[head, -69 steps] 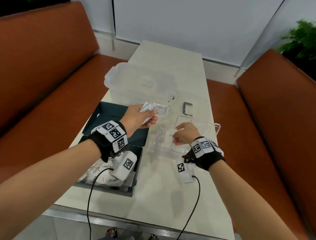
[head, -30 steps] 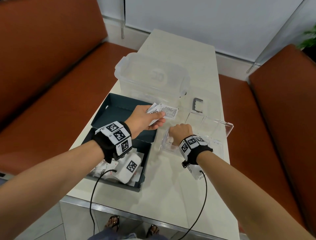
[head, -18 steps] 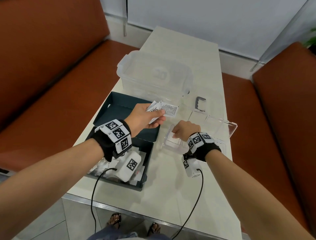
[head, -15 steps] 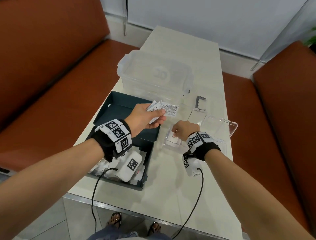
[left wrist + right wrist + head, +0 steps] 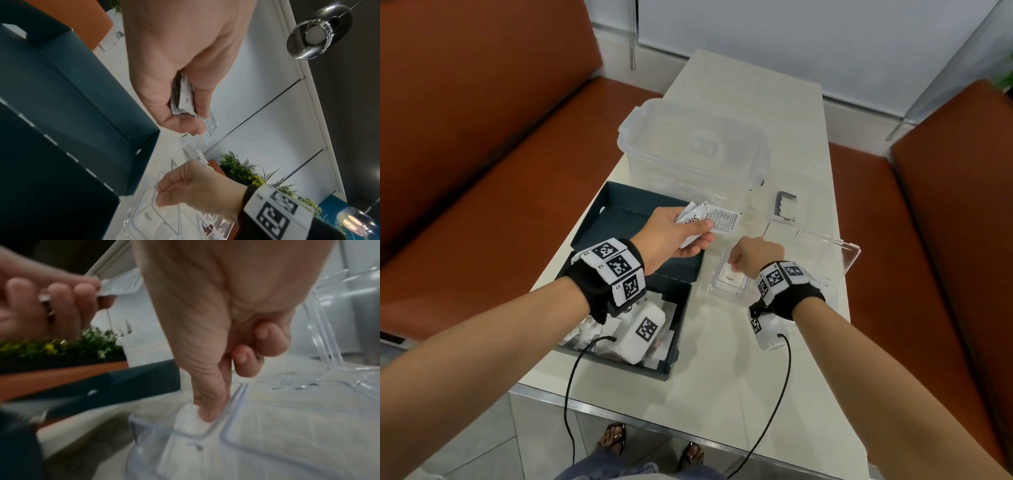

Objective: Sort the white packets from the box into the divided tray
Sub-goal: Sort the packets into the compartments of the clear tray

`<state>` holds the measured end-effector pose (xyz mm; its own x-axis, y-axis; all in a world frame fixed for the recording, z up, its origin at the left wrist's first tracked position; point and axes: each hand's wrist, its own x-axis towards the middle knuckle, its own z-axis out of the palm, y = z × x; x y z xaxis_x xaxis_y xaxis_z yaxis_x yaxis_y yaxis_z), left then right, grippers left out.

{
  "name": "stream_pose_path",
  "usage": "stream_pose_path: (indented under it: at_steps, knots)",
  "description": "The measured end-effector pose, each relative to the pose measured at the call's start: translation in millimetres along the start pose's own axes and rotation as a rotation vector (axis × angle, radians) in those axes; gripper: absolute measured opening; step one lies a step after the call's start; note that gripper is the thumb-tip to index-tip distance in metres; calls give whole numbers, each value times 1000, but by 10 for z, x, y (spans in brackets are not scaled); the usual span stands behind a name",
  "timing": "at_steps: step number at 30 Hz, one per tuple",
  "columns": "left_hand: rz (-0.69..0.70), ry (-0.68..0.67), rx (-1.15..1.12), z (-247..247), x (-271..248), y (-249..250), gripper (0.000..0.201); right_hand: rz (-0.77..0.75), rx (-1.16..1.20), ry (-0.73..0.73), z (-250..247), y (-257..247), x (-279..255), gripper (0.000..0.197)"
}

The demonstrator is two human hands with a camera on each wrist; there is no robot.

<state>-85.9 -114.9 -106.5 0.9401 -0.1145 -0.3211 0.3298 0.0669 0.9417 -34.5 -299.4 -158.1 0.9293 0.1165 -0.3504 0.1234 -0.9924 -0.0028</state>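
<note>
- Packets [image 5: 709,219] sit fanned in the left hand [image 5: 671,236], pinched between thumb and curled fingers and held above the far end of the dark box [image 5: 619,281]; as I read it, this keeps a ready supply within reach of the other hand, so each one can be drawn off singly.
- One sugar packet [image 5: 730,278] lies in the near-left compartment of the clear divided tray [image 5: 726,297], on the table [image 5: 722,359] just right of the box.
- The right hand [image 5: 755,255] is over that compartment with its fingers curled; in the right wrist view thumb and forefinger [image 5: 207,404] press on the packet's far end, apparently to seat it flat against the compartment wall, and whether they pinch it or only push it I cannot tell for sure.
- The tray's other compartments look unfilled, though the clear plastic makes this hard to judge.
- More white packets [image 5: 585,332] lie loose in the near half of the box, partly hidden by the left wrist's camera, so by my judgement the sorting has barely begun.
- A large clear lidded container [image 5: 695,150] stands at the far side, beyond the box, and a small dark bracket [image 5: 784,205] lies to its right.
</note>
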Motion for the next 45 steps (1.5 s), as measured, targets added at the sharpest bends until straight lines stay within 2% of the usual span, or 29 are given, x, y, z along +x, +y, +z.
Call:
stream_pose_path:
  at_steps: [5,10,16,25,28,32,34,37,40,43,45]
  knots:
    - [-5,8,-6,-3,8,-3,30,-16,-180,81,159,-89,-33,19]
    - [2,7,3,0,20,-3,29,-85,-280,154,115,-77,-48,20]
    - [7,6,4,4,22,0,27,-179,-287,19,102,-102,-102,29]
    - [-3,-1,-14,16,9,13,27,-182,-270,17,45,-102,-152,24]
    - [-1,-4,-17,22,24,15,26,-102,-38,195,-145,-19,-250,17]
    - [6,-8,-41,76,64,46,26,-22,721,457,-479,100,-443,17]
    - [6,-20,-40,135,75,52,26,-33,984,406,-585,100,-557,19]
    - [24,-76,-23,262,71,85,25,-81,1276,210,-637,57,-684,28]
    - [42,-126,-22,380,67,102,20,-26,1513,203,-637,118,-768,29]
    - [11,-145,-95,427,61,96,22,-43,1585,192,-600,271,-844,15]
    - [-10,-161,-125,447,48,83,22,-83,1529,197,-562,361,-902,24]
